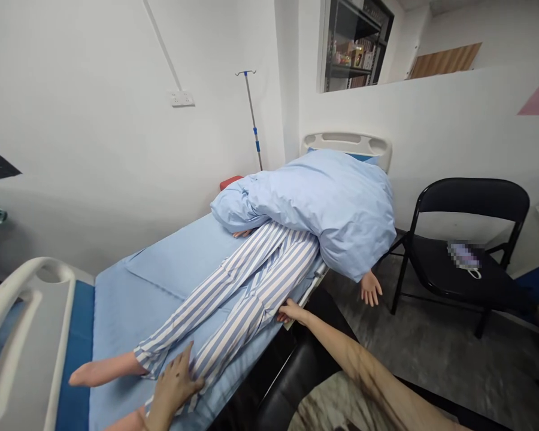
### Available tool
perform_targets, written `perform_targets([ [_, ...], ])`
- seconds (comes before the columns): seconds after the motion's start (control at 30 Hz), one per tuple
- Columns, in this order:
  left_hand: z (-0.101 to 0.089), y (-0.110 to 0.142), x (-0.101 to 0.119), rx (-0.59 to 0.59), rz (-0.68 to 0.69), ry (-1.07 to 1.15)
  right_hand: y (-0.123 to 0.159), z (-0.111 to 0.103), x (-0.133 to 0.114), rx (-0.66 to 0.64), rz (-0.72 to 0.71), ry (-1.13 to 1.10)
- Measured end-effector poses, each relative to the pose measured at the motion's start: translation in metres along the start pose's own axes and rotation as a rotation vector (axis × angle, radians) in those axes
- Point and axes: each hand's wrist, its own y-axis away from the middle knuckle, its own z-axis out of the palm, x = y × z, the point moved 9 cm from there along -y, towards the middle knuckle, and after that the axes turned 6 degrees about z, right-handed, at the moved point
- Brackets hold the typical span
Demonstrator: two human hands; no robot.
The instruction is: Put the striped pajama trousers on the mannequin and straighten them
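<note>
A manikin in blue-and-white striped trousers (pixel 247 281) lies on a hospital bed (pixel 126 299) with a light blue sheet. A light blue quilt (pixel 323 203) covers its upper body; one manikin hand (pixel 371 289) hangs off the bed's right side. My left hand (pixel 175 383) lies flat, fingers spread, on the lower trouser leg near the bare foot (pixel 94 371). My right hand (pixel 291 311) is at the bed's right edge by the thigh, fingers curled against the trouser cloth and sheet edge; what they pinch is unclear.
A white footboard (pixel 22 335) stands at lower left, a headboard (pixel 345 143) at the far end. A black folding chair (pixel 467 239) with a face mask on its seat stands right of the bed. An IV pole (pixel 253 120) rises by the wall. Shelves show behind the partition.
</note>
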Motion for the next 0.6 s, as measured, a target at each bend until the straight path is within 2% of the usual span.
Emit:
perform_targets([
  [0.07, -0.008, -0.006, 0.026, 0.082, 0.068, 0.074, -0.004, -0.001, 0.004, 0.006, 0.010, -0.022],
  [0.13, -0.004, -0.011, 0.039, 0.068, 0.056, 0.097, -0.007, 0.000, 0.009, 0.007, 0.012, -0.032],
  [0.23, 0.012, -0.015, 0.033, -0.005, -0.051, 0.067, -0.008, 0.003, 0.021, 0.015, 0.014, -0.023],
  [0.33, 0.021, -0.017, 0.019, -0.089, -0.070, 0.086, -0.007, 0.012, 0.037, -0.015, 0.004, 0.084],
  [0.43, 0.015, -0.016, 0.016, -0.141, -0.104, 0.087, -0.002, 0.026, 0.044, -0.058, -0.061, 0.320],
  [0.53, 0.010, -0.008, 0.018, -0.209, -0.270, 0.041, 0.006, 0.033, 0.042, -0.027, -0.121, 0.575],
  [0.6, 0.006, -0.002, 0.022, -0.195, -0.368, 0.002, 0.010, 0.034, 0.039, -0.001, -0.125, 0.700],
])
